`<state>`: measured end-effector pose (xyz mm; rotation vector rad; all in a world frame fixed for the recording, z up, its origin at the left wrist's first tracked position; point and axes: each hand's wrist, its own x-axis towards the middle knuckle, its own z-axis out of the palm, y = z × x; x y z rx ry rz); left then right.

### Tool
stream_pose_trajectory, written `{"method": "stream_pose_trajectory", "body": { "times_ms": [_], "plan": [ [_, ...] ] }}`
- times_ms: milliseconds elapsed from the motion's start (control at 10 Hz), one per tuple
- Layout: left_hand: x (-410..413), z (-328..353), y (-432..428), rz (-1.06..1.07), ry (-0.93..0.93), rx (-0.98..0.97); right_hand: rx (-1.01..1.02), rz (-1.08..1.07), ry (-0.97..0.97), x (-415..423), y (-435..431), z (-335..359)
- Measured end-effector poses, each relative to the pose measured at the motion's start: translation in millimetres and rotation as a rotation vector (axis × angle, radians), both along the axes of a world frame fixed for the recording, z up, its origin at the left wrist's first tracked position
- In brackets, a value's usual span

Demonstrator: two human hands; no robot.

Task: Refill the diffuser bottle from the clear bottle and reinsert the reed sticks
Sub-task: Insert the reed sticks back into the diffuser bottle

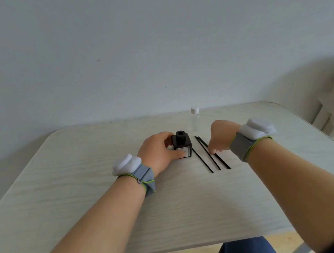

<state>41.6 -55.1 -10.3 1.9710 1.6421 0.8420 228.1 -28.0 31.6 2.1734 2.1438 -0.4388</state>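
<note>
The left hand (158, 151) is clamped around the dark square diffuser bottle (182, 147), which stands upright mid-surface with its neck uncapped — the thumb covers part of its pale label. The right hand (220, 135) is curled down onto the 3 black reed sticks (207, 155) lying flat just right of the bottle, fingertips hidden, so whether it grips 1 cannot be told. The clear bottle (195, 120), capped and faint against the wall, stands behind near the far edge of the surface (83, 181) — wide bare room lies on the left.
</note>
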Motion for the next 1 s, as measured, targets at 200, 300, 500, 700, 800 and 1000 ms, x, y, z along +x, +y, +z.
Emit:
{"method": "stream_pose_trajectory", "body": {
  "times_ms": [200,300,500,700,800,1000],
  "plan": [
    [0.4,1.9,-1.3,-0.001,-0.016,-0.008,-0.015,0.027,-0.061,-5.9,1.3,1.2],
    [0.8,1.6,-1.1,0.001,-0.017,-0.010,-0.006,0.041,-0.080,-5.5,3.2,-2.1],
    [0.6,1.0,-1.3,-0.003,-0.003,-0.001,-0.006,0.055,-0.045,-2.4,4.3,-10.7],
    [0.4,2.1,-1.8,-0.012,-0.004,0.005,0.049,-0.004,0.055,1.0,1.5,-17.0],
    [0.4,2.6,-1.3,-0.010,0.001,0.005,0.046,-0.052,0.161,5.2,1.2,-17.6],
    [0.2,3.0,-1.9,-0.018,-0.011,-0.006,0.246,-0.090,0.627,1.4,2.4,3.1]
  ]
}}
